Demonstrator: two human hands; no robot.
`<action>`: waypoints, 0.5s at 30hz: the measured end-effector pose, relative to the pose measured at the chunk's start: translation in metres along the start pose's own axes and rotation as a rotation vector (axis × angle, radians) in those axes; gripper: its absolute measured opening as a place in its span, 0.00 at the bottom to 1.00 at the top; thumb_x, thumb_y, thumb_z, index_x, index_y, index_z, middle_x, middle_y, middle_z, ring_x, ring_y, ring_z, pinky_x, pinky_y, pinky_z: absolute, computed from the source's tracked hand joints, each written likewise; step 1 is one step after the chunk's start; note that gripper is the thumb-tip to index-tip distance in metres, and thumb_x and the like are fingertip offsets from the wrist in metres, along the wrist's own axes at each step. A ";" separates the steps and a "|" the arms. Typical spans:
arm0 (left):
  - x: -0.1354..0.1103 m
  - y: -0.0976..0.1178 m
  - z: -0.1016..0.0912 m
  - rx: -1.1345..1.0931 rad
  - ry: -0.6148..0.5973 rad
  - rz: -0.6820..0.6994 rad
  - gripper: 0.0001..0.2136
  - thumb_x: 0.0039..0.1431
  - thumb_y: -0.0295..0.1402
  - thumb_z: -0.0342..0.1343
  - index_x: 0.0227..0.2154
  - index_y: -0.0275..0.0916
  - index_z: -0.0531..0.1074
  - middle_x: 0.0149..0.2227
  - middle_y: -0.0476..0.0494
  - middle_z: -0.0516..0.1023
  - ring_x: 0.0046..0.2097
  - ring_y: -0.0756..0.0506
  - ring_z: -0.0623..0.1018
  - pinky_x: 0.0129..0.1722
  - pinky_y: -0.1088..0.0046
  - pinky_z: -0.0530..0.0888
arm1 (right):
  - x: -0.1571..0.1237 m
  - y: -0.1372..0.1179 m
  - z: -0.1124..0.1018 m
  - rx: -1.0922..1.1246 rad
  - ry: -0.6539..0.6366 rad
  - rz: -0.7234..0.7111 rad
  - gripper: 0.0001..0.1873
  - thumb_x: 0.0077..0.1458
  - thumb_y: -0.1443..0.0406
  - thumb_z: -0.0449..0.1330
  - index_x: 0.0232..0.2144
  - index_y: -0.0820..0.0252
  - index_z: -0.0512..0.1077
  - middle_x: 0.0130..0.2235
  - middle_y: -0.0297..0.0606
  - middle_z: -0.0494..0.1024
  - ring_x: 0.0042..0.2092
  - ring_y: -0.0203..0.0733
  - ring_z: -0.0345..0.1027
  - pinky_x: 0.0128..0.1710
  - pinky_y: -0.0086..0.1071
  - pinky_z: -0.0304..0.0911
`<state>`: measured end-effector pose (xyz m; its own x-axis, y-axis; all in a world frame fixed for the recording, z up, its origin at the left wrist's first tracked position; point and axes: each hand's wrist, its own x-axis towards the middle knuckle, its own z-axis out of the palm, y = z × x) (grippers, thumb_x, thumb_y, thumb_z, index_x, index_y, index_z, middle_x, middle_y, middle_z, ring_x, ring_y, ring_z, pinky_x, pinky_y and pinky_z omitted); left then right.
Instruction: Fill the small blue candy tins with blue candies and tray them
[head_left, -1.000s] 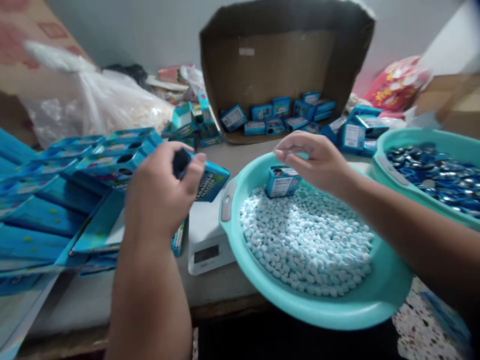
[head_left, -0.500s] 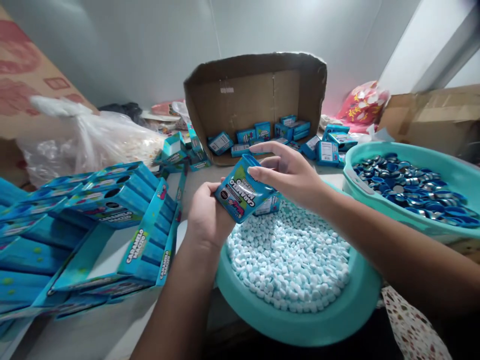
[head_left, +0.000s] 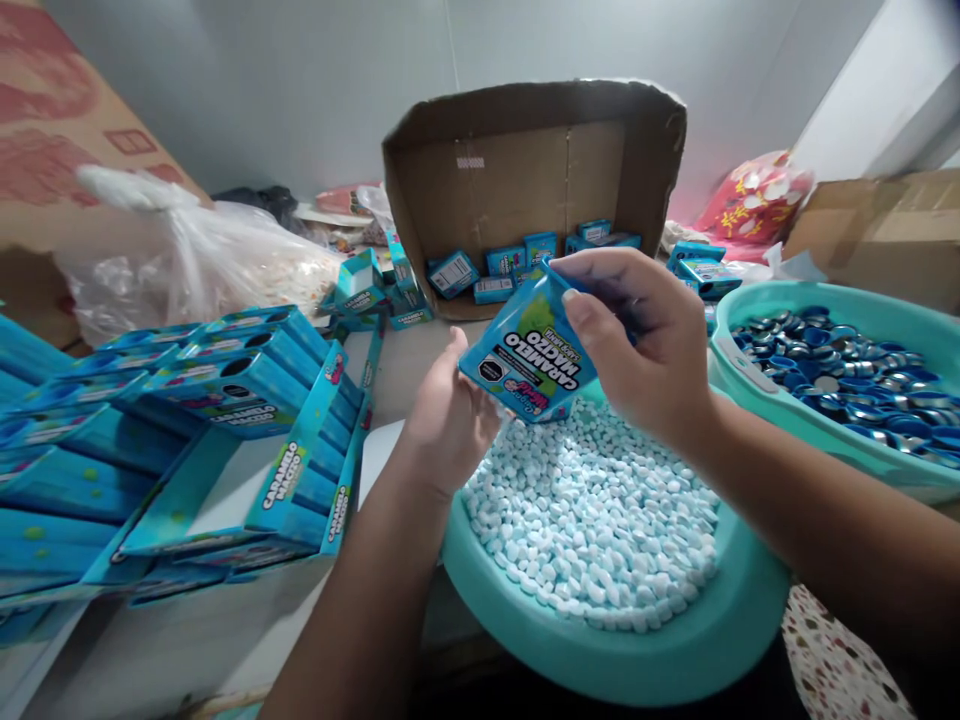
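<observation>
Both my hands hold one small blue candy box (head_left: 529, 360) printed "CARAMELO MACIZO", raised over the teal basin (head_left: 600, 650). My left hand (head_left: 448, 420) grips the box from below and behind. My right hand (head_left: 645, 340) pinches its upper right end with thumb and fingers. The basin beneath is filled with several small pale blue-white candies (head_left: 592, 520).
Flat and part-folded blue cartons (head_left: 225, 400) are piled at the left. An open cardboard box (head_left: 525, 180) holding several small blue boxes stands at the back. A second teal basin (head_left: 787, 390) with blue and silver lids sits at the right. A plastic bag (head_left: 210, 250) lies at the back left.
My left hand brought the blue box from the carton pile to over the basin. My right hand left the small box on the candies and took hold of the held box's upper end.
</observation>
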<state>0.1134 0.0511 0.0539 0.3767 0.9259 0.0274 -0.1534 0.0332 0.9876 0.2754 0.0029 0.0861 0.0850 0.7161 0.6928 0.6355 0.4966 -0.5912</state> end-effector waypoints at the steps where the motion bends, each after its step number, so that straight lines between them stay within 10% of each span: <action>1: -0.001 0.000 0.000 -0.060 -0.027 -0.039 0.29 0.70 0.52 0.31 0.42 0.43 0.76 0.38 0.41 0.83 0.51 0.40 0.81 0.47 0.56 0.81 | 0.000 0.001 0.000 -0.011 0.004 0.002 0.16 0.66 0.53 0.52 0.50 0.47 0.72 0.47 0.39 0.76 0.45 0.47 0.72 0.42 0.42 0.70; 7: -0.009 0.003 0.006 -0.203 -0.149 0.013 0.34 0.66 0.62 0.33 0.49 0.45 0.75 0.45 0.42 0.82 0.57 0.38 0.77 0.51 0.58 0.79 | 0.005 0.007 0.007 0.067 0.057 0.060 0.14 0.66 0.55 0.52 0.47 0.52 0.72 0.38 0.38 0.74 0.38 0.42 0.70 0.36 0.39 0.68; 15: -0.012 0.004 0.000 -0.004 0.110 0.271 0.19 0.51 0.42 0.69 0.44 0.43 0.75 0.46 0.46 0.82 0.49 0.39 0.81 0.50 0.60 0.79 | 0.011 0.024 0.017 0.464 -0.080 0.247 0.15 0.64 0.54 0.54 0.49 0.53 0.68 0.36 0.34 0.73 0.39 0.39 0.70 0.37 0.33 0.67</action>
<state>0.1081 0.0399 0.0577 0.2202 0.9365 0.2729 -0.2389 -0.2195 0.9459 0.2785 0.0306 0.0729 0.1193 0.8653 0.4869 0.1961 0.4602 -0.8659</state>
